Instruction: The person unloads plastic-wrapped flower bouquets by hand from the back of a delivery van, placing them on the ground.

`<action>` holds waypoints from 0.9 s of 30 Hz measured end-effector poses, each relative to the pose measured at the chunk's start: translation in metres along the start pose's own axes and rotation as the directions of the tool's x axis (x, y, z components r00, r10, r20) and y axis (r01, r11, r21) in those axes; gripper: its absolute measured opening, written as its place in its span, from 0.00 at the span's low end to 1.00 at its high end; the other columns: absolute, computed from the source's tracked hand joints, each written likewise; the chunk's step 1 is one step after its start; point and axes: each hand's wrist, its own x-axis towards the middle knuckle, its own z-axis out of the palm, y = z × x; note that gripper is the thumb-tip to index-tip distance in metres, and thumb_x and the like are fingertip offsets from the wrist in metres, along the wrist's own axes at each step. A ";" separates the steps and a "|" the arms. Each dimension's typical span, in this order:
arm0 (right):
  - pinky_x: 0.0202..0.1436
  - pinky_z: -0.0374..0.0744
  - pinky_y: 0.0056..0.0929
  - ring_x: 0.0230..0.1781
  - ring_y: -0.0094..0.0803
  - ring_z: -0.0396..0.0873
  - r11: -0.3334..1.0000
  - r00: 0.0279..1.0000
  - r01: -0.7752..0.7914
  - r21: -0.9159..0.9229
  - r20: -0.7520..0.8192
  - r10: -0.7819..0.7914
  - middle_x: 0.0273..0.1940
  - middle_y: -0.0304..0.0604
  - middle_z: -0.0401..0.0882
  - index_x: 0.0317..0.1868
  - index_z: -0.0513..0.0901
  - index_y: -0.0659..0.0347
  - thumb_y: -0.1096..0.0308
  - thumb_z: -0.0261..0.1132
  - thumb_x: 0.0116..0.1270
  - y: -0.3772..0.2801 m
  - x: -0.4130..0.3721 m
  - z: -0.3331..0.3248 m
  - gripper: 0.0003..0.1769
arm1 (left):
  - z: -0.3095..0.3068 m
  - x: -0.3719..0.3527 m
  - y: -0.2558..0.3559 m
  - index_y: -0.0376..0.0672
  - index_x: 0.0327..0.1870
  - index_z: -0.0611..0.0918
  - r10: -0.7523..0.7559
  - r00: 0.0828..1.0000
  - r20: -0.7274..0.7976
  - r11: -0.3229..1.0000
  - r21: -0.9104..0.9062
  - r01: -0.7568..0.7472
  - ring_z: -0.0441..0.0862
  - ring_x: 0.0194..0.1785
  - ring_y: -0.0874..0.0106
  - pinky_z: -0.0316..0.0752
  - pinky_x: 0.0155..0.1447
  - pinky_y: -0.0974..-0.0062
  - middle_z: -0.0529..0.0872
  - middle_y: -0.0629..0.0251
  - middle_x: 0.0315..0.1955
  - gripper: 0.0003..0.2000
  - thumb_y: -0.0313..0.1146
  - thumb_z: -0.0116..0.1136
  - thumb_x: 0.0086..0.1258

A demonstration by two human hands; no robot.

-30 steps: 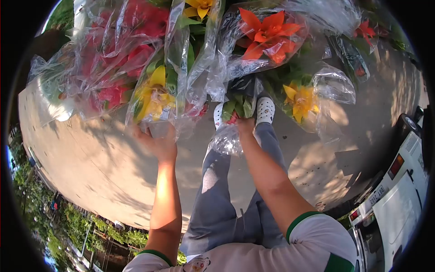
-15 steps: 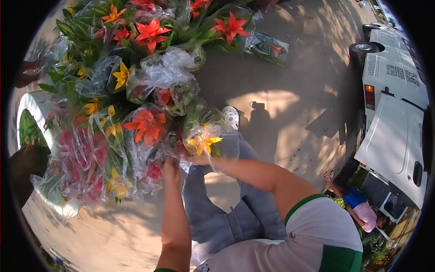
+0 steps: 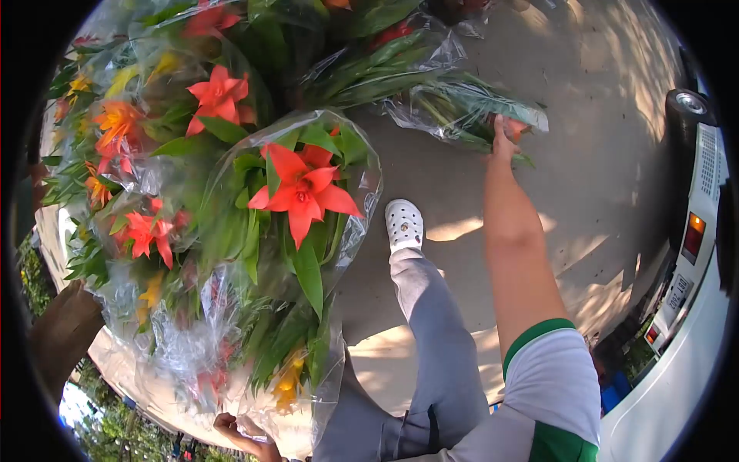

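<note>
Stretched out to the right, my right hand (image 3: 502, 140) grips the flower end of a plastic-wrapped plant (image 3: 454, 115) with long green leaves and a reddish bloom. My left hand (image 3: 245, 437) shows only partly at the bottom, fingers curled at the edge of a clear plastic sleeve (image 3: 327, 385). Inside that sleeve is a yellow flower (image 3: 288, 381) with green leaves. Close to me, a large red flower (image 3: 304, 192) stands out in its own clear wrap. Many more wrapped red, orange and yellow flowers fill the left side, some blurred.
Beyond the plants lies a paved ground (image 3: 585, 108) with patches of sun and shade. A white vehicle (image 3: 677, 339) is at the right edge. My foot in a white clog (image 3: 404, 223) is just right of the flowers. A dark brown shape (image 3: 65, 339) is at far left.
My right hand has left the yellow-flowered plant and reached up and right to the wrapped plant. My left hand has dropped to the bottom edge. The flowers now appear nearer and larger.
</note>
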 end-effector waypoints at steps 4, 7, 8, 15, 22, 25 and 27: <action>0.47 0.82 0.40 0.49 0.44 0.83 0.832 0.973 0.156 0.533 0.062 -0.223 0.57 0.52 0.78 0.68 0.66 0.72 0.57 0.83 0.54 -0.014 0.017 0.011 0.49 | 0.050 0.048 0.225 0.37 0.42 0.75 0.509 0.839 0.194 0.705 -0.653 -0.277 0.74 0.38 0.73 0.74 0.40 0.78 0.74 0.56 0.41 0.08 0.18 0.52 0.64; 0.31 0.76 0.29 0.36 0.27 0.78 0.749 0.909 -0.257 0.611 0.415 -0.027 0.46 0.37 0.81 0.55 0.77 0.65 0.67 0.71 0.68 -0.055 -0.046 -0.034 0.19 | 0.186 0.111 0.404 0.30 0.66 0.71 0.632 0.685 0.363 0.647 -0.733 -0.209 0.84 0.34 0.71 0.80 0.46 0.78 0.71 0.41 0.66 0.27 0.21 0.62 0.65; 0.31 0.76 0.28 0.33 0.26 0.76 0.776 0.896 -0.191 0.601 0.430 -0.112 0.45 0.36 0.81 0.54 0.78 0.64 0.66 0.69 0.71 -0.064 -0.066 -0.048 0.16 | 0.255 0.139 0.435 0.32 0.75 0.60 0.598 0.680 0.425 0.698 -0.693 -0.181 0.86 0.45 0.60 0.79 0.58 0.72 0.65 0.40 0.71 0.40 0.27 0.68 0.63; 0.35 0.78 0.27 0.24 0.21 0.70 0.878 0.763 0.076 0.472 0.540 -0.356 0.38 0.36 0.78 0.47 0.78 0.63 0.65 0.65 0.75 -0.157 -0.219 -0.080 0.10 | 0.383 0.276 0.456 0.49 0.69 0.73 0.490 0.653 0.577 0.836 -0.099 -0.540 0.83 0.55 0.48 0.77 0.60 0.56 0.87 0.48 0.48 0.35 0.43 0.73 0.58; 0.36 0.75 0.30 0.25 0.27 0.72 0.743 0.575 0.610 0.274 0.492 -0.653 0.26 0.40 0.77 0.37 0.81 0.65 0.61 0.67 0.72 -0.149 -0.246 -0.010 0.14 | 0.270 0.380 0.335 0.41 0.45 0.88 0.546 0.754 0.365 0.834 -0.154 -0.530 0.89 0.40 0.56 0.80 0.47 0.63 0.90 0.53 0.36 0.16 0.43 0.68 0.62; 0.37 0.75 0.33 0.26 0.33 0.74 0.649 0.534 0.739 0.180 0.431 -0.728 0.26 0.44 0.79 0.37 0.82 0.65 0.59 0.69 0.71 -0.162 -0.268 -0.008 0.15 | 0.234 0.388 0.306 0.39 0.44 0.88 0.337 0.859 0.386 0.927 -0.294 -0.232 0.88 0.37 0.63 0.79 0.46 0.65 0.90 0.55 0.33 0.17 0.44 0.68 0.63; 0.37 0.75 0.35 0.26 0.37 0.75 0.527 0.419 0.818 0.230 0.390 -0.820 0.27 0.46 0.80 0.37 0.83 0.64 0.58 0.69 0.70 -0.169 -0.272 -0.009 0.15 | 0.241 0.385 0.288 0.40 0.44 0.88 0.323 0.905 0.275 0.853 -0.498 -0.153 0.88 0.36 0.65 0.79 0.46 0.67 0.90 0.58 0.32 0.16 0.44 0.67 0.64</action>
